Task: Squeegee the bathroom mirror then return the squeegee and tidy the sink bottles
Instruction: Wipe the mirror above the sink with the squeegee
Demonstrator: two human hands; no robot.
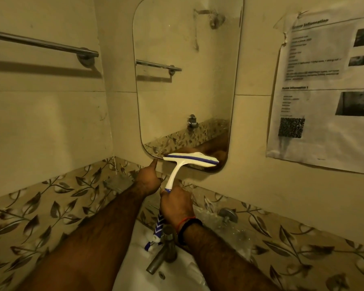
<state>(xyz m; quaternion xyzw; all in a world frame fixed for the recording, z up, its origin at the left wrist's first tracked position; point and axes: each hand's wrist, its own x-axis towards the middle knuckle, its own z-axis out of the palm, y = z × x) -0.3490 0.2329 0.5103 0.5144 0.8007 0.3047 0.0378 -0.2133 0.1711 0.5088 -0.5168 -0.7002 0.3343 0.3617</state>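
**Squeegee blade at the mirror's bottom edge**

The right hand (177, 204) is wrapped tight around the handle of the white and blue squeegee (189, 160), whose blade lies nearly level against the lowest part of the mirror (185, 80), close to its rounded bottom rim. The handle slopes down and to the left from the blade into the fist. A red thread and a dark band circle the right wrist.

The left hand (148, 180) holds nothing; its fingers are mostly curled, with one finger stretched up so that its tip touches the wall at the mirror's lower left corner, just beside the blade's left end.

Below the forearms sits the white sink (135, 267) with a dull metal tap (162, 248). A blue and white striped item stands just behind the tap; what it is I cannot tell. A towel rail (40, 43) is fixed on the left wall, and a printed sheet (328, 91) is taped to the right of the mirror
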